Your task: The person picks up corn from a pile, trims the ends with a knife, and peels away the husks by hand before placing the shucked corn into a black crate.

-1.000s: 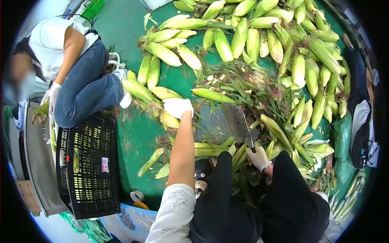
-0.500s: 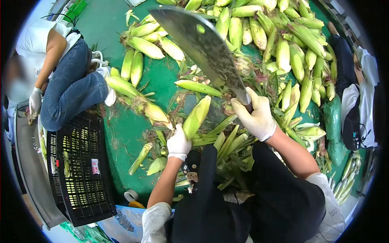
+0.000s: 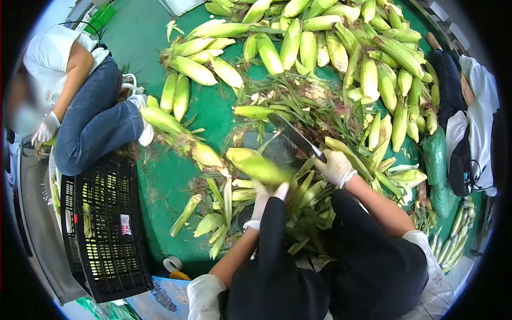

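Observation:
My left hand (image 3: 262, 201), in a white glove, is closed round the lower right end of a green corn ear (image 3: 256, 164), which is smeared by motion. In my gloved right hand (image 3: 335, 167) is the dark handle of a wide-bladed knife (image 3: 296, 136). The blade points up and left, above the ear. Beyond the blade lies another ear (image 3: 261, 112), and stripped husks (image 3: 314, 112) are spread past it. Cut husk pieces (image 3: 306, 194) lie in front of my knees, between my two hands.
A large heap of corn (image 3: 368, 74) fills the far right. Loose ears (image 3: 192, 69) lie at the far left. A co-worker (image 3: 88, 101) sits at the left beside a black crate (image 3: 109, 229). Another person's leg (image 3: 450, 80) shows at the right.
The knife has come down from its raised position, and its blade is now low over the green floor. My left hand has moved right and nearer my body, and the ear lies flatter. More husk lies left of it.

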The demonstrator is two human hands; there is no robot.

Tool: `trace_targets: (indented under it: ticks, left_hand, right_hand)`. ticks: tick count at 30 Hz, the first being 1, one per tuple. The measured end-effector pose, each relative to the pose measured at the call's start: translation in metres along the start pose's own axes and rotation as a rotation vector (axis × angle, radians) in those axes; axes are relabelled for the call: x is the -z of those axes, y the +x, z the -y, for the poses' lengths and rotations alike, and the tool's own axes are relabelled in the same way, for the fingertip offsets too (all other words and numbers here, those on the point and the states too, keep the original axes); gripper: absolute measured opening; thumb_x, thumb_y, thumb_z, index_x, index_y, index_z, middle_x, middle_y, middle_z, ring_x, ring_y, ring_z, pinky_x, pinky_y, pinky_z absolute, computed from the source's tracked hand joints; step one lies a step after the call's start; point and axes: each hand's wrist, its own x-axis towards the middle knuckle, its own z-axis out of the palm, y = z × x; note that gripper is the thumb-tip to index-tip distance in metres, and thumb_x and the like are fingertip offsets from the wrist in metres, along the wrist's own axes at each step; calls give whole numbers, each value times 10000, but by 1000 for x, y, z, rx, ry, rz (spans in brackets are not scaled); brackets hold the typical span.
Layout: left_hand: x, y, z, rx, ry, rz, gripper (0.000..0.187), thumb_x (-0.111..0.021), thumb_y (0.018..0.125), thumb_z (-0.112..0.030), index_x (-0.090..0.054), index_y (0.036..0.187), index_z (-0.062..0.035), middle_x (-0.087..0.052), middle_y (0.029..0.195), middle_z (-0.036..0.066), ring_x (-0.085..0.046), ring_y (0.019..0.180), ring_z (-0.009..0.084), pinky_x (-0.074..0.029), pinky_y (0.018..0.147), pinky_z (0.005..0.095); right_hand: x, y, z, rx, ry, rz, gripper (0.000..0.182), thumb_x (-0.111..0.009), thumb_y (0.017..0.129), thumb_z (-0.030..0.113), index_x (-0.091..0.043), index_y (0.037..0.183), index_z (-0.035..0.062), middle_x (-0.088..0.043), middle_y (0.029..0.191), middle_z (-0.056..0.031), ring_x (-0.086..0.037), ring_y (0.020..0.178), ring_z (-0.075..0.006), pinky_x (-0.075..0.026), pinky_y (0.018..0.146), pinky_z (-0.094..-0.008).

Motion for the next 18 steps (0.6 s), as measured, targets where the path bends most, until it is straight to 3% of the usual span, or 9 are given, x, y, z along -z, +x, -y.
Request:
trace_targets:
  ticks: [1, 3, 5, 8, 12, 13, 15, 17, 18]
  left_hand:
    - [-6, 3, -14, 65, 456, 26, 932, -733, 773, -311, -197, 1456, 28, -433, 1340, 207, -433, 1238, 301, -368, 1016, 407]
    - [-11, 38, -21, -436, 1335, -183, 911, -710, 756, -333, -237, 1444, 32, -441, 1332, 223, -422, 1243, 356, -300, 1061, 484]
    - [2, 84, -30, -657, 1700, -130, 859, -722, 711, -369, -348, 1375, 27, -472, 1280, 257, -460, 1201, 389, -282, 1048, 557]
    - [31, 145, -18, -669, 1777, -40, 575, -759, 640, -262, -507, 1108, -42, -527, 1014, 147, -535, 955, 313, -412, 858, 459]
    - [28, 136, -28, -589, 1808, 21, 566, -752, 650, -251, -505, 1122, -60, -522, 1014, 146, -532, 962, 310, -449, 786, 430]
    - [30, 131, -28, -601, 1811, 23, 566, -752, 650, -251, -505, 1122, -60, -522, 1014, 146, -532, 962, 310, -449, 786, 430]
    - [35, 115, -28, -569, 1811, 29, 605, -752, 649, -256, -498, 1159, -55, -520, 1020, 148, -529, 969, 316, -447, 797, 435]
    - [42, 93, -40, -449, 1696, 58, 632, -748, 647, -219, -496, 1199, -41, -546, 1076, 150, -545, 1031, 309, -458, 846, 413]
    - [57, 94, -31, -355, 1324, 158, 635, -759, 655, -199, -500, 1214, -42, -571, 1099, 141, -563, 1035, 301, -464, 868, 410]
  right_hand:
    - [7, 3, -2, 41, 36, -15, 390, -612, 842, 375, -629, 795, -12, -619, 686, -246, -631, 676, -404, -503, 663, -465]
    - [25, -3, 11, 206, 101, -218, 363, -632, 850, 342, -591, 776, -12, -600, 651, -239, -625, 640, -390, -493, 622, -450]
    - [56, -18, 49, 210, 304, -338, 317, -655, 860, 281, -540, 768, 1, -512, 561, -194, -553, 491, -329, -445, 512, -381]
    - [79, -21, 79, 281, 566, -495, 191, -648, 865, 159, -525, 837, 16, -491, 529, -106, -510, 458, -164, -406, 471, -308]
    - [33, -16, 52, 500, 469, -740, 149, -641, 851, 78, -499, 861, 37, -532, 539, -86, -544, 439, -173, -421, 448, -309]
    - [3, -13, 27, 537, 423, -685, 178, -645, 854, 121, -490, 842, 35, -569, 558, -116, -609, 476, -256, -469, 461, -353]
    - [-46, -18, -9, -139, -9, -42, 380, -601, 856, 347, -556, 943, -20, -638, 720, -253, -647, 703, -422, -515, 660, -493]
    - [-68, -29, -30, -219, 150, -34, 396, -595, 855, 346, -636, 898, -46, -628, 755, -284, -649, 739, -412, -501, 686, -448]
    - [-68, -28, -38, -235, 196, -41, 395, -597, 847, 344, -639, 862, -48, -620, 721, -275, -650, 712, -397, -494, 675, -445]
